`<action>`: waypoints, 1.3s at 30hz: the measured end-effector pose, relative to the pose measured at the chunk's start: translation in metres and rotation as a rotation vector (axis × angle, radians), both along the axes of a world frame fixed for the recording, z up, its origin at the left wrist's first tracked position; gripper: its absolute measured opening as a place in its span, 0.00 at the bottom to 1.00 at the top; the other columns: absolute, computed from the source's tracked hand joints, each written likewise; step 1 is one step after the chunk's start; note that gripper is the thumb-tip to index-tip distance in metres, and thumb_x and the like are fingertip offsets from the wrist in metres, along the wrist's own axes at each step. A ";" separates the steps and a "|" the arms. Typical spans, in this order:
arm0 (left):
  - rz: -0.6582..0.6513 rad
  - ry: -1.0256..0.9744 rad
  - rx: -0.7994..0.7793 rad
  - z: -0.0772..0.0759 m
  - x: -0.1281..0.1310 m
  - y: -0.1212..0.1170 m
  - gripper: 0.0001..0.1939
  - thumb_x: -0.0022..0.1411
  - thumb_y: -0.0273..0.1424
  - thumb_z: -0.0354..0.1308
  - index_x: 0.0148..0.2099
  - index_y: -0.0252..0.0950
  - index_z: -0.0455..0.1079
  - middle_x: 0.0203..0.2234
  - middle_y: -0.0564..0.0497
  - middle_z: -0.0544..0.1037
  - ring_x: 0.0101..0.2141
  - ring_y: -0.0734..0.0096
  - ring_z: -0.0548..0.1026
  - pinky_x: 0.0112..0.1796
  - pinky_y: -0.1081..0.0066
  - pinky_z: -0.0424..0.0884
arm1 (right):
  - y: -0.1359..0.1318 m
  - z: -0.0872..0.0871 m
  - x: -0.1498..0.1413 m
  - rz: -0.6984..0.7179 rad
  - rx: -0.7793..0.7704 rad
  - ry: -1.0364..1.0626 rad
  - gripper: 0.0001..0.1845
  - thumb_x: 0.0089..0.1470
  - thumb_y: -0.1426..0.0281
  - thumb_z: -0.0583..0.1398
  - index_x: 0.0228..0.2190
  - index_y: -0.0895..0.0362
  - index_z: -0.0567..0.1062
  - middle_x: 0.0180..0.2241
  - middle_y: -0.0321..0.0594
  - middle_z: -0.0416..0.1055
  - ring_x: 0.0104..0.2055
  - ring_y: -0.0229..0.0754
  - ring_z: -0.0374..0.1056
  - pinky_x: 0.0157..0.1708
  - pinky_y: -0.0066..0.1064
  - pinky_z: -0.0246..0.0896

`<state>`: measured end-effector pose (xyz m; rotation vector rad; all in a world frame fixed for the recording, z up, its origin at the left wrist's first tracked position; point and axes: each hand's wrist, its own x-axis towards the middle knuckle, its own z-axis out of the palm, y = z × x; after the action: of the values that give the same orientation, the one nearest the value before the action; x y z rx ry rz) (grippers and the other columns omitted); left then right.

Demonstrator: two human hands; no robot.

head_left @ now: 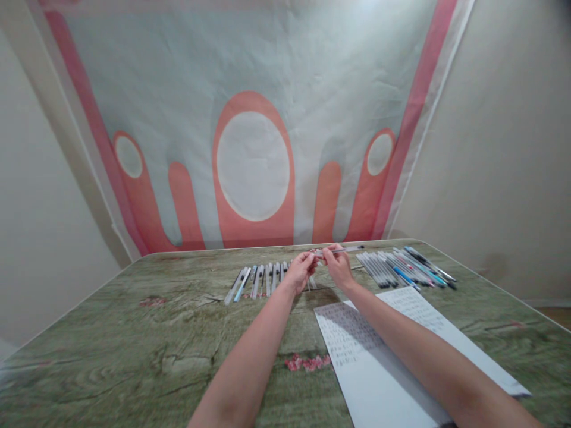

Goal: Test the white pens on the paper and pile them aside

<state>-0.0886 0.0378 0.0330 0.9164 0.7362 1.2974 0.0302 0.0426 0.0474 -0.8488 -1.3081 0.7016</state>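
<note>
A slim clear pen [354,248] with a dark end is held above the far part of the table, lying nearly level. My right hand [338,268] is closed around its middle, and the dark end sticks out to the right. At the pen's left end, the fingertips of my left hand [300,273] are pinched together on it; the tip itself is mostly hidden. Just left of my left hand lies a row of pens [262,280], several with black clips, and part of the row is behind that hand. A second group of pens [392,267] is spread right of my right hand.
A white sheet of paper [379,368] with handwritten lines lies under my right forearm. The table [134,333] has a green wood-grain cover with pink flower prints. Behind its far edge hangs a grey and coral patterned cloth [307,119], with pale walls at both sides.
</note>
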 end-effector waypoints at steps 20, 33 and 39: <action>0.042 0.086 0.061 -0.004 -0.001 0.002 0.12 0.47 0.36 0.61 0.31 0.33 0.67 0.25 0.52 0.72 0.23 0.82 0.65 0.26 0.79 0.58 | 0.001 -0.002 0.002 -0.028 0.022 -0.069 0.10 0.49 0.65 0.53 0.21 0.56 0.64 0.16 0.29 0.60 0.19 0.33 0.56 0.20 0.24 0.51; 0.111 0.130 0.036 -0.003 0.002 0.005 0.17 0.48 0.41 0.59 0.35 0.31 0.70 0.26 0.49 0.73 0.23 0.81 0.66 0.24 0.79 0.59 | 0.012 -0.005 0.008 0.013 0.006 0.014 0.11 0.51 0.61 0.51 0.29 0.55 0.68 0.19 0.30 0.65 0.20 0.34 0.61 0.22 0.26 0.58; 0.341 0.075 -0.089 -0.006 -0.004 0.013 0.15 0.51 0.41 0.56 0.35 0.33 0.68 0.23 0.52 0.72 0.21 0.80 0.66 0.24 0.78 0.59 | 0.037 -0.041 0.024 0.075 0.212 -0.566 0.15 0.51 0.68 0.53 0.42 0.54 0.70 0.41 0.43 0.70 0.44 0.44 0.64 0.45 0.39 0.57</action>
<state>-0.0924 0.0503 0.0274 0.7936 1.0339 1.5194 0.0542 0.0793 0.0068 -0.8585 -1.8910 0.3760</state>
